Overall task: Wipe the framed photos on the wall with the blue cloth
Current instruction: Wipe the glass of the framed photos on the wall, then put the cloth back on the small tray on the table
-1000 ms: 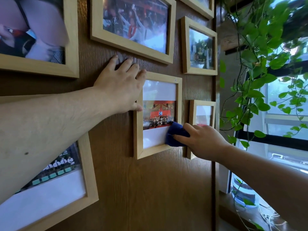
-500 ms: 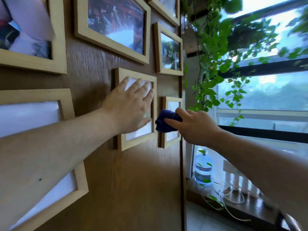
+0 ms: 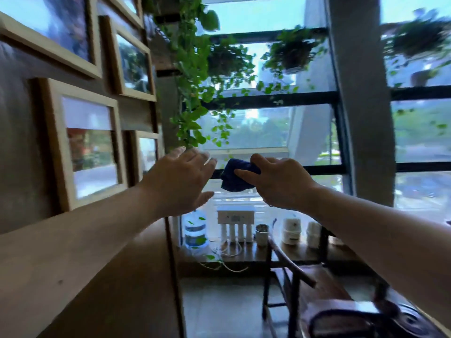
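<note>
Several light wooden framed photos hang on the brown wood wall at the left; the middle frame (image 3: 85,142) and a small frame (image 3: 145,152) beside it are nearest. My right hand (image 3: 280,181) grips a bunched blue cloth (image 3: 235,175) in mid-air, away from the wall and in front of the window. My left hand (image 3: 180,181) is open with fingers spread, off the wall, just left of the cloth and not touching it. Everything is motion-blurred.
A trailing green plant (image 3: 192,81) hangs by the wall's right edge. A low wooden ledge (image 3: 300,254) under the window carries a water jug (image 3: 195,231), a white filter unit (image 3: 235,222) and small jars. A dark wooden chair (image 3: 317,289) stands at lower right.
The view swung right toward the window. Both hands left the wall: the left hand came off the middle frame, and the right hand carried the cloth away from the small frame.
</note>
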Demonstrator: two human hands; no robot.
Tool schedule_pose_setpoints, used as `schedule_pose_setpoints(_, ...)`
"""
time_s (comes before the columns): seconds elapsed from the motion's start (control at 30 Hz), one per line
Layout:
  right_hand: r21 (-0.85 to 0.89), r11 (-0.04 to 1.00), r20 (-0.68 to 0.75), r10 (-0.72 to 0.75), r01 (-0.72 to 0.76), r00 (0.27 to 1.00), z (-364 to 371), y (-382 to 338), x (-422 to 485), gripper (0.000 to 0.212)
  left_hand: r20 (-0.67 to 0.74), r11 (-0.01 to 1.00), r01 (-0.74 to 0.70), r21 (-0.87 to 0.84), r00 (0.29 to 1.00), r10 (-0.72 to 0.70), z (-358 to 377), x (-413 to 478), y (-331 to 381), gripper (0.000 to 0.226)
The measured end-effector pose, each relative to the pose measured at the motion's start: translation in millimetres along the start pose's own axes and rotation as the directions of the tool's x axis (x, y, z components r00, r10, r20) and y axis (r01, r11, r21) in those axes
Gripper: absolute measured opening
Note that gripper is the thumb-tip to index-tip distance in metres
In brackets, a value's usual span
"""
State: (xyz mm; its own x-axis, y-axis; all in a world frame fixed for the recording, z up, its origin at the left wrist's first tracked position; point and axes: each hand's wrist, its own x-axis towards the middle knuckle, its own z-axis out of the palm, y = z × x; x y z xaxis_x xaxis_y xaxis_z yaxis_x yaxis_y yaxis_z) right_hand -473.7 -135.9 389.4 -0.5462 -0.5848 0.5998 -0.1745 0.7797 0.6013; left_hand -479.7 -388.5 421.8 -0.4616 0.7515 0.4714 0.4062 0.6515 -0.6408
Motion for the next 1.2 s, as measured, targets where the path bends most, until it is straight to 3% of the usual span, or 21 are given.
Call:
schedule_pose_setpoints(0.27, -0.067, 0.982, 0.157, 0.185, -0.176, 0.97, -35.3, 31.5, -110.1, 0.063, -0.227, 0.955, -0.261, -0.142, 0.947, 0.225, -6.2, 52.3, 90.0, 0.066)
schedule_pose_setpoints(0.57, -0.158, 0.914, 0.352, 0.406, -0.373, 0.843, -70.1, 67.8, -272.5, 0.048, -0.373, 0.787, -0.504, -0.355, 0.849, 0.375, -26.5, 122.0, 244.0, 0.064)
schedule_pose_setpoints(0.7, -0.203, 0.875, 0.454, 0.482, -0.439, 0.749, -77.8, 82.0, -352.1, 0.043, -0.399, 0.689, -0.584, -0.429, 0.807, 0.435, -36.9, 148.9, 323.0, 0.064)
schedule_pose_setpoints(0.93, -0.306, 0.743, 0.559, 0.647, -0.596, 0.519, -92.3, 84.0, -500.4, 0.048, -0.467, 0.503, -0.682, -0.531, 0.731, 0.498, -58.4, 169.9, 481.0, 0.065)
schedule_pose_setpoints(1.2, -0.409, 0.518, 0.546, 0.798, -0.751, 0.253, -112.1, 39.4, -653.6, 0.054, -0.471, 0.305, -0.728, -0.615, 0.648, 0.598, -62.7, 161.3, 632.3, 0.064)
